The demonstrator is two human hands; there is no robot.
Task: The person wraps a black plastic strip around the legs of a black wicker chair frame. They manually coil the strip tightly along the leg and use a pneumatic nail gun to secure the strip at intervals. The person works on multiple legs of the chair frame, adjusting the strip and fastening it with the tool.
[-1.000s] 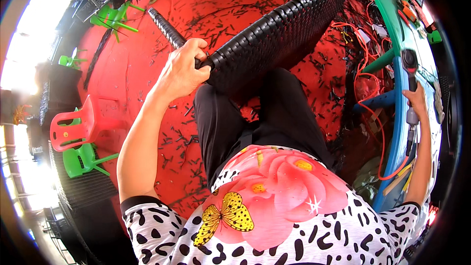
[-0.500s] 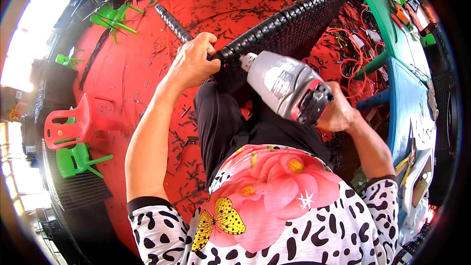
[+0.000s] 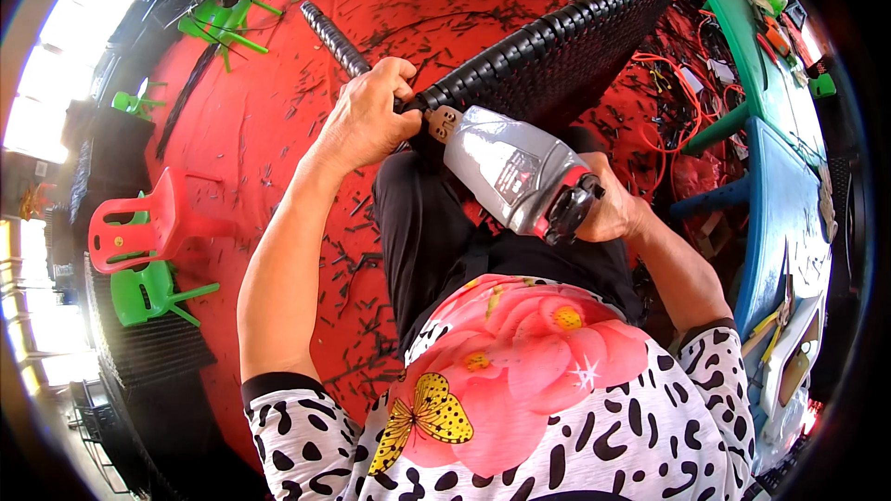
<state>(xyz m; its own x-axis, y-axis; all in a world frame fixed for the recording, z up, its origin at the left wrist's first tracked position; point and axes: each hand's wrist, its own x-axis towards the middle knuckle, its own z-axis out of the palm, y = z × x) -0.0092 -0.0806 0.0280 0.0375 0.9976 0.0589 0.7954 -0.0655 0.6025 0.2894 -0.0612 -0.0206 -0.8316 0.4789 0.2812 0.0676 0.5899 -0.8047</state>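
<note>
A black woven-rattan furniture panel [image 3: 557, 60] stands tilted between my knees, its wrapped edge running away to the upper right. From its near corner a rattan-wrapped bar [image 3: 334, 40] sticks out to the upper left. My left hand [image 3: 371, 111] is closed round the frame where bar and panel meet. My right hand [image 3: 608, 204] grips a grey power staple gun [image 3: 510, 167] with black and red parts at its rear end. The gun's metal nose rests at the corner, just right of my left fingers. My right fingers are partly hidden behind the tool.
Black offcuts litter the red floor [image 3: 278, 130]. A pink chair [image 3: 139, 223] and several green chairs [image 3: 148, 292] stand at the left. On the right are a green table [image 3: 724, 0] and a blue one [image 3: 770, 223] bearing tools. Orange hose [image 3: 691, 121] lies beside them.
The staple gun has moved left and slightly down, its nose now up against the frame corner. My left hand keeps its hold; the view has shifted slightly.
</note>
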